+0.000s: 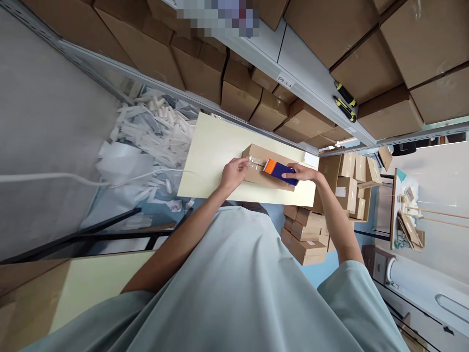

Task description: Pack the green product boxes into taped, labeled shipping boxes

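Brown rectangular cardboard carton [262, 179] lies on the pale-yellow flat tabletop [216, 146], towards its right half, in front of the wearer. Left hand [234, 175] at the carton's left end: fingers curled, tips drawn close together beside a strip of glossy clear tape [254, 161]. Cannot tell whether they pinch the tape or just touch it. Right hand [302, 172] is closed round the right end of a dark-blue and orange oblong block [280, 172], thumb on top; orange end points left, over the carton's top. Contact with the cardboard unclear.

Risks, as judged:
- Tape looks crinkled. A slack or slanted pull could crease it further, or set it off the dark seam line.
- Neither hand appears to grip the carton's sides; a sideways drag could skid or turn it.
- Left fingertips lie near the block's orange end. If that end carries an edge (too small to tell), a quick leftward stroke could catch them.
- Thin white cable [150, 173] runs to the tabletop's left part; a wide left-arm sweep could snag it.
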{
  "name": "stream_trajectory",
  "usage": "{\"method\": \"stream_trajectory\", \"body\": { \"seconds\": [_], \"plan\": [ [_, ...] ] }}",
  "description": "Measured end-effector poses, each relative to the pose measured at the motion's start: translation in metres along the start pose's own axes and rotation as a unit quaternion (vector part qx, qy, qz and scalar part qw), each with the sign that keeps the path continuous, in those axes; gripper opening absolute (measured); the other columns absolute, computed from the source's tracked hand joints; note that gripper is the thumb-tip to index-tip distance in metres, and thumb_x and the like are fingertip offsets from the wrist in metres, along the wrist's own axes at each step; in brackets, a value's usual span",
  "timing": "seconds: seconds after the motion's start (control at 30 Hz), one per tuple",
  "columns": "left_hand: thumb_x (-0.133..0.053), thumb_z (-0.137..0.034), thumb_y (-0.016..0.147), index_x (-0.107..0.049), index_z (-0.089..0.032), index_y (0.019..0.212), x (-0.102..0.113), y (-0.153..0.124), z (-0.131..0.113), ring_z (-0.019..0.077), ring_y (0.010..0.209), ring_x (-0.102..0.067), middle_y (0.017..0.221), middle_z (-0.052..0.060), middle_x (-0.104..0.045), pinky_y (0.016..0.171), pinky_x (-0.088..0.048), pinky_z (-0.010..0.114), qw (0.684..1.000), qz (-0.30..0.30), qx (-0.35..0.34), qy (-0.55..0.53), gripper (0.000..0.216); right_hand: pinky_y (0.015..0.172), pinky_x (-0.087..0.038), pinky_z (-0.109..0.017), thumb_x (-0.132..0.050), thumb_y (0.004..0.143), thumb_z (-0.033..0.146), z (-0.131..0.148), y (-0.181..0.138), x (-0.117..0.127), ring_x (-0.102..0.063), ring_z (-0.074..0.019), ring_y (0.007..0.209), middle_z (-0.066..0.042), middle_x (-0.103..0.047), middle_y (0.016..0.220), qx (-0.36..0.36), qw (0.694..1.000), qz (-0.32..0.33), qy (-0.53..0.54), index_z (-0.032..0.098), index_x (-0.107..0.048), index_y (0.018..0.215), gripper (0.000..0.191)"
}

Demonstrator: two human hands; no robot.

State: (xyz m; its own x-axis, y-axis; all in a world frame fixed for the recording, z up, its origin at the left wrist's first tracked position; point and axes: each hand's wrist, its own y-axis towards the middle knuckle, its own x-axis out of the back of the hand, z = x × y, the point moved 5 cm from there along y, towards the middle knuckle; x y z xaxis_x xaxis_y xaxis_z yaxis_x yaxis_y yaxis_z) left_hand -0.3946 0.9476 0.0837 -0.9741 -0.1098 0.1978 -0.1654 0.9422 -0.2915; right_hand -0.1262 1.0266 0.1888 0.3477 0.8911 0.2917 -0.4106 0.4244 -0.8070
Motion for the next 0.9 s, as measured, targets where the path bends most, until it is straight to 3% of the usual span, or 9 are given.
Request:
{"method": "stream_trajectory", "body": {
  "seconds": [0.17, 0.3, 0.4, 0.57, 0.73, 0.9],
  "plan": [
    [-0.054, -0.031, 0.107, -0.075, -0.02, 0.137, -0.012, -0.013, -0.022, 0.032, 0.112, -0.073, 0.134, 0.017, -0.068, 0.101, -0.057, 0.043, 0.975, -0.001, -0.051, 0.217, 0.039, 0.068, -0.058, -0.028, -0.085, 0.085, 0.076, 0.001, 0.003, 0.001, -0.069, -0.0184, 0.082, -0.005, -0.073, 0.095, 0.024, 0.999, -0.003, -0.028, 0.019, -0.063, 0.104, 0.063],
    [-0.05, -0.031, 0.107, -0.077, -0.014, 0.127, -0.018, -0.018, -0.023, 0.0424, 0.122, -0.067, 0.129, 0.024, -0.067, 0.1, -0.054, 0.051, 0.953, -0.006, -0.035, 0.301, 0.037, 0.068, -0.058, -0.027, -0.086, 0.087, 0.073, 0.001, 0.007, 0.0, -0.07, -0.0176, 0.08, -0.005, -0.074, 0.093, 0.032, 0.999, -0.007, -0.023, 0.019, -0.063, 0.103, 0.061],
    [-0.06, -0.042, 0.104, -0.08, -0.013, 0.111, -0.02, -0.013, -0.016, 0.0451, 0.121, -0.066, 0.12, 0.025, -0.068, 0.102, -0.052, 0.052, 0.963, -0.061, -0.011, 0.261, 0.035, 0.065, -0.059, -0.027, -0.089, 0.086, 0.07, 0.003, 0.009, -0.001, -0.071, -0.0175, 0.074, -0.004, -0.076, 0.085, 0.043, 0.999, 0.013, 0.012, 0.02, -0.062, 0.098, 0.059],
    [-0.072, -0.045, 0.098, -0.084, -0.023, 0.099, -0.022, -0.001, 0.002, 0.0319, 0.097, -0.071, 0.101, 0.012, -0.074, 0.096, -0.052, 0.042, 0.976, -0.171, 0.034, 0.129, 0.025, 0.06, -0.06, -0.025, -0.093, 0.084, 0.068, 0.007, 0.016, -0.005, -0.073, -0.0175, 0.065, -0.002, -0.077, 0.075, 0.077, 0.989, 0.097, 0.083, 0.021, -0.061, 0.091, 0.057],
    [-0.072, -0.042, 0.094, -0.087, -0.022, 0.102, -0.021, 0.0, 0.016, 0.0241, 0.091, -0.069, 0.099, 0.007, -0.076, 0.095, -0.052, 0.035, 0.969, -0.21, 0.067, 0.115, 0.026, 0.063, -0.066, -0.028, -0.093, 0.084, 0.066, -0.001, 0.044, -0.011, -0.074, -0.0178, 0.062, -0.005, -0.079, 0.074, 0.08, 0.977, 0.154, 0.124, 0.019, -0.064, 0.084, 0.056],
    [-0.073, -0.04, 0.091, -0.086, -0.018, 0.098, -0.016, 0.005, 0.027, 0.0228, 0.094, -0.071, 0.095, 0.006, -0.073, 0.097, -0.054, 0.035, 0.97, -0.196, 0.073, 0.123, 0.027, 0.067, -0.068, -0.029, -0.096, 0.085, 0.059, -0.004, 0.063, -0.015, -0.075, -0.0171, 0.063, -0.005, -0.076, 0.073, 0.098, 0.965, 0.19, 0.154, 0.015, -0.067, 0.084, 0.053]
  ]
}}
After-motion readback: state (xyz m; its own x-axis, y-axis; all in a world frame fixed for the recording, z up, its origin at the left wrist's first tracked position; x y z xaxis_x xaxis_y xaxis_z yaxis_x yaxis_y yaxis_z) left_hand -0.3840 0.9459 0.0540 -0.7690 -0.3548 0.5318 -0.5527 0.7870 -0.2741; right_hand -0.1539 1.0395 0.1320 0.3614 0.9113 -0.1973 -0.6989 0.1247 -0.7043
